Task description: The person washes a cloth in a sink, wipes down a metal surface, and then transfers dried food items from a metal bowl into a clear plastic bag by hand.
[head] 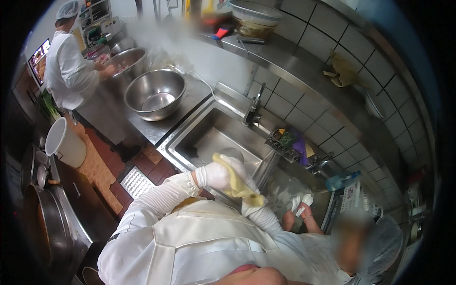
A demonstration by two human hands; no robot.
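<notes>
My left hand [214,176], in a white glove, is closed around a yellow cloth [233,178] near the front edge of a stainless steel sink [208,133]. Against it, my right hand [239,169], also gloved, grips the same cloth, which partly covers it. The cloth's loose end hangs over my right forearm. A round shape lies at the sink bottom behind my hands. Beyond the sink stands a faucet [253,107]. On the worktop to the left rests a large steel bowl [156,94] with nothing visible in it.
At right, a co-worker's hands [302,213] hold white spoons over a second basin [281,181]. Another co-worker [71,71] handles food in a steel bowl at the upper left. A steel shelf [285,67] runs above the sinks. A white bucket [66,142] stands at left.
</notes>
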